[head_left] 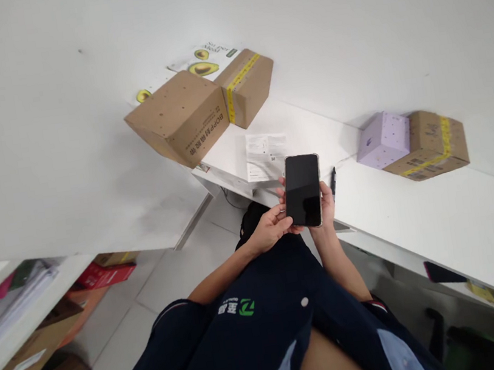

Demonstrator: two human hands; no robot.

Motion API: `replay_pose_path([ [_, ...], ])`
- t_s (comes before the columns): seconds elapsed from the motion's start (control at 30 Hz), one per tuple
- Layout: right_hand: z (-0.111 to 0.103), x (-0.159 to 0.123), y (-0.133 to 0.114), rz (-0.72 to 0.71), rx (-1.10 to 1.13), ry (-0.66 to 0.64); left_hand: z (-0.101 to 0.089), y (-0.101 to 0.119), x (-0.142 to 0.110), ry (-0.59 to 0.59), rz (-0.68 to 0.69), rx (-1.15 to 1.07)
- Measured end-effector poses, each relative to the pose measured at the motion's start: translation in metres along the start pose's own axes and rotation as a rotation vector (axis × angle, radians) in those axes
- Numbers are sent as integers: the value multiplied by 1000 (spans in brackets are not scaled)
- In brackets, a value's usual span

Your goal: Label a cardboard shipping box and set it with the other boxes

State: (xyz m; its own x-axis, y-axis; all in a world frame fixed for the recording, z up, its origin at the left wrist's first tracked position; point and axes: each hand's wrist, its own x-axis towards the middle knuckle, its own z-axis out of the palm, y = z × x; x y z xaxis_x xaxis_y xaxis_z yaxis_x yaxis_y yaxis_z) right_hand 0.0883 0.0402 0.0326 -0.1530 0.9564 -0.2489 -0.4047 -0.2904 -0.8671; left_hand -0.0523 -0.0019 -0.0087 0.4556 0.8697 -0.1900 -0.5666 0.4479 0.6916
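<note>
A smartphone with a dark screen and a clear case is held upright in front of my body, over the front edge of the desk. My left hand is closed round its left side and lower corner, thumb at the bottom edge. On the other side, my right hand grips the right edge; some of its fingers are hidden behind the phone. A printed paper sheet lies on the desk just behind the phone. To the right of my right hand is a black pen.
Two cardboard boxes stand at the back left of the white desk. A lilac box and a taped carton stand at the right. Shelves with papers are at the lower left. A dark flat object lies at the desk's front edge.
</note>
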Motion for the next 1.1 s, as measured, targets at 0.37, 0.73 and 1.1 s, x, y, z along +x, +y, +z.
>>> replay_pose_path([
  [0.37, 24, 12, -2, 168, 158, -237, -16, 7, -20, -18, 93, 8],
  [0.73, 19, 25, 2, 82, 5, 80, -18, 7, -12, 127, 115, 71],
  [1.1, 21, 23, 10, -40, -120, 93, -29, 8, -11, 222, 201, 188],
])
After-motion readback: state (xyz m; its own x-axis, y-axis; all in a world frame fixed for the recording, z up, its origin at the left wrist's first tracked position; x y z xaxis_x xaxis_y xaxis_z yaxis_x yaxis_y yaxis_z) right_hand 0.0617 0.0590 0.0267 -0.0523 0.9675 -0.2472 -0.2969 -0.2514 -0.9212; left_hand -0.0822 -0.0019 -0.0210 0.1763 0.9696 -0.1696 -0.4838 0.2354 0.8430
